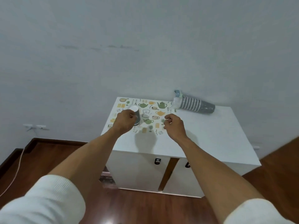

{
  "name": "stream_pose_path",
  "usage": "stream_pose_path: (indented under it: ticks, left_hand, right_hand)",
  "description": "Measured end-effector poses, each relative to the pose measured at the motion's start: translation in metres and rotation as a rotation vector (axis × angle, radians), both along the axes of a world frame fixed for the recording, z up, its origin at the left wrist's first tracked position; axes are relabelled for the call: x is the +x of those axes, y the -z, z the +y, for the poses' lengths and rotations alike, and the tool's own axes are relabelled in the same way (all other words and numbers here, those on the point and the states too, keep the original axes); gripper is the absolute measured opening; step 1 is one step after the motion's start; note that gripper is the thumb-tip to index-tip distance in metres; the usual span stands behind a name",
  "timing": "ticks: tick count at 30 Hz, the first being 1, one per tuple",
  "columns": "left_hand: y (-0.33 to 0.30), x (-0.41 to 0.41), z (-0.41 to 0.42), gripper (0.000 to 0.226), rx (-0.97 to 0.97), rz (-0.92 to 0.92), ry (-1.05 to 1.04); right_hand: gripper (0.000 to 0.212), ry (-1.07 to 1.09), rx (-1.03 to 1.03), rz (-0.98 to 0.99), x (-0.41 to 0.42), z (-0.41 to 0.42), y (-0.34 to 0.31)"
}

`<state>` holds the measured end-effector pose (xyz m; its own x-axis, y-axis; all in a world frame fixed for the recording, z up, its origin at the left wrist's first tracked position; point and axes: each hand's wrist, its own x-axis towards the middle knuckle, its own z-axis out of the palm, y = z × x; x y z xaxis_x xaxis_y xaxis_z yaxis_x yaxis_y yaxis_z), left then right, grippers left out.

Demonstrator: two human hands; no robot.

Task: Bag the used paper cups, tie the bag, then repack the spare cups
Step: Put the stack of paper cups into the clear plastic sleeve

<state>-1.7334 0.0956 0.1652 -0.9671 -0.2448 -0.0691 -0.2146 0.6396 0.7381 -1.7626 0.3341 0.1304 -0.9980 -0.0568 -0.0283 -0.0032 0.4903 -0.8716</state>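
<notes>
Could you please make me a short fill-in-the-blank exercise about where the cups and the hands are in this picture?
1. The left hand grips a single grey ____.
2. The stack of cups lies on its ____.
3. The right hand holds ____.
4. The patterned mat lies on a ____ cabinet.

Missing words: cup; side; nothing; white

A white surface bears a teapot-patterned mat at its far left; a cable crosses the wooden floor, left.
</notes>
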Motion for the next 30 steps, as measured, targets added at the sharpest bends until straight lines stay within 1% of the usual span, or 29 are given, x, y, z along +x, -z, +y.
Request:
stream_pose_path:
  ticks: [2,5,10,14,19,23,24,27,28,30]
  left_hand:
    - [0.003,-0.006,0.024,0.025,0.016,-0.004,0.018]
    - [0.008,-0.025,0.05,0.034,0.049,-0.018,0.04]
    - [0.012,-0.058,0.076,0.034,0.08,-0.029,0.08]
    - [0.02,-0.103,0.1,0.031,0.073,-0.025,0.138]
    - [0.025,-0.164,0.121,0.03,0.079,-0.003,0.19]
    - [0.033,-0.203,0.136,0.034,0.079,-0.03,0.205]
    - [0.035,-0.211,0.14,0.039,0.086,-0.054,0.203]
    - [0.042,-0.229,0.151,0.059,0.161,-0.123,0.192]
    - [0.045,-0.233,0.153,0.066,0.189,-0.144,0.19]
    - [0.052,-0.243,0.156,0.075,0.262,-0.172,0.172]
  right_hand:
    - [0.021,0.013,-0.004,-0.001,-0.005,0.021,0.001]
    - [0.02,0.045,-0.015,0.004,-0.012,0.046,0.0]
    - [0.021,0.076,0.007,-0.009,-0.032,0.072,0.007]
    - [0.02,0.127,0.031,-0.022,-0.062,0.099,0.012]
    - [0.018,0.176,0.049,0.016,-0.108,0.119,0.009]
    - [0.021,0.226,0.091,0.049,-0.141,0.126,0.014]
    - [0.028,0.23,0.15,0.051,-0.149,0.129,0.017]
    - [0.071,0.197,0.457,0.0,-0.169,0.137,0.025]
    - [0.083,0.181,0.53,-0.037,-0.175,0.14,0.026]
    - [0.095,0.161,0.644,-0.08,-0.189,0.146,0.028]
